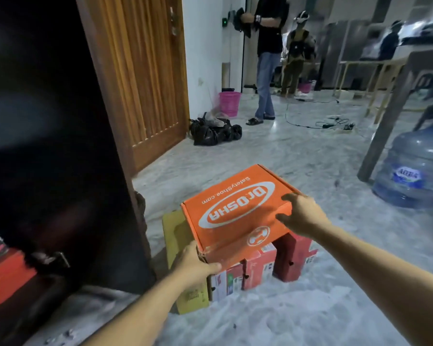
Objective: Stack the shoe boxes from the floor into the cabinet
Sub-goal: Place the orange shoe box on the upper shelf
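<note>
An orange shoe box (pixel 238 208) printed with a white oval logo is held between both hands above other boxes on the floor. My left hand (pixel 198 263) grips its near left corner, thumb along the front side. My right hand (pixel 300 213) holds its right edge, fingers over the lid. Beneath it stand a yellow box (pixel 178 236), a red and white box (pixel 250 270) and a red box (pixel 295 255). The dark cabinet (pixel 48 146) fills the left, and a red box (pixel 5 273) lies inside it at the lower left.
A wooden door (pixel 145 78) stands behind the cabinet. Black bags (pixel 215 132) and a pink bin (pixel 229 103) sit by the wall. A large water jug (pixel 415 168) and a table leg (pixel 385 131) are at right. Two people stand at the back, cables on the floor.
</note>
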